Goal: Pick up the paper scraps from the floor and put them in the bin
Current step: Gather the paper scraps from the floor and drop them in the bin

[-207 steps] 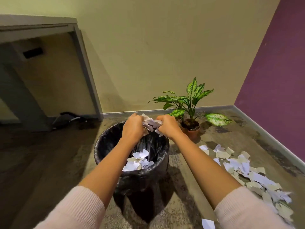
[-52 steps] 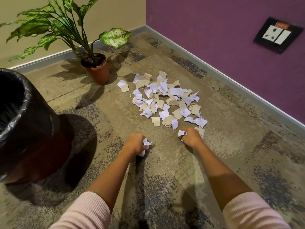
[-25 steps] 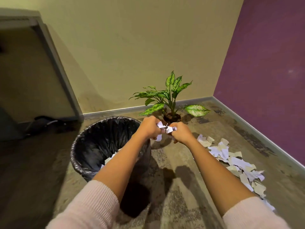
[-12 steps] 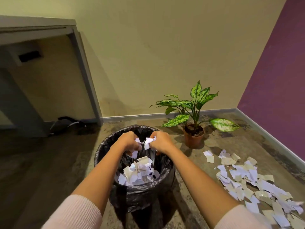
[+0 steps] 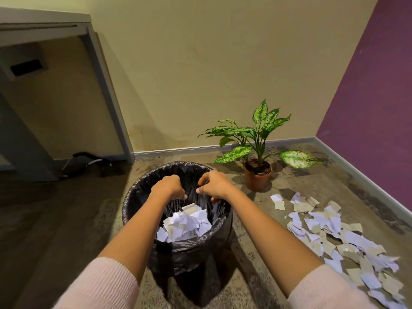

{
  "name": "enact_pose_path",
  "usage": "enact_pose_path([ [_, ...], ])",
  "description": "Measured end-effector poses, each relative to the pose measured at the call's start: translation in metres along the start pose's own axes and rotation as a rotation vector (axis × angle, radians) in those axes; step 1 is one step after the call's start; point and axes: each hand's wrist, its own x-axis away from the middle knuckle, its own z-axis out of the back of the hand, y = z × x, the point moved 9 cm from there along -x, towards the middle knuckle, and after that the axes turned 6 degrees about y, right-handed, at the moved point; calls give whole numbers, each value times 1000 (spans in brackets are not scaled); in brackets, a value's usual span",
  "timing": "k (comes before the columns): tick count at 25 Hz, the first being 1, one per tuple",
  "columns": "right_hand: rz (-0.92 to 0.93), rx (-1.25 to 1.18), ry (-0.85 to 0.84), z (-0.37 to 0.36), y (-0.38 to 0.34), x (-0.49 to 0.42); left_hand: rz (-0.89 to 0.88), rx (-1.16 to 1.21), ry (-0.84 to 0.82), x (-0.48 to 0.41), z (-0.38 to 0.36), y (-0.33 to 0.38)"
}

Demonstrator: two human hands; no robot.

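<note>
The bin [image 5: 134,198], lined with a black bag, stands on the floor right in front of me. A heap of white and beige paper scraps [image 5: 185,221] lies inside it. Both hands hover over the bin's opening, side by side and palms down. My left hand [image 5: 168,186] has its fingers loosely curled downward with no paper visible in it. My right hand [image 5: 215,185] has its fingers apart and is also empty. Several more paper scraps [image 5: 334,233] lie scattered on the floor to the right of the bin.
A potted plant [image 5: 258,175] stands behind the bin to the right, near the corner of the yellow and purple walls. A grey desk [image 5: 44,25] is at the left, with a dark object [image 5: 84,161] on the floor beneath it.
Both hands carried scraps from the floor pile to above the bin. Half a second ago they still held paper; now the paper has dropped in and the fingers have loosened.
</note>
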Motion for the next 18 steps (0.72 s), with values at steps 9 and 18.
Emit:
enact_pose_path([
  [9,-36,-77,234,95,45,44,-77,-2,278,44,31,85],
  [18,-315,9,276,143,216,131,-446,126,287,105,-63,248],
])
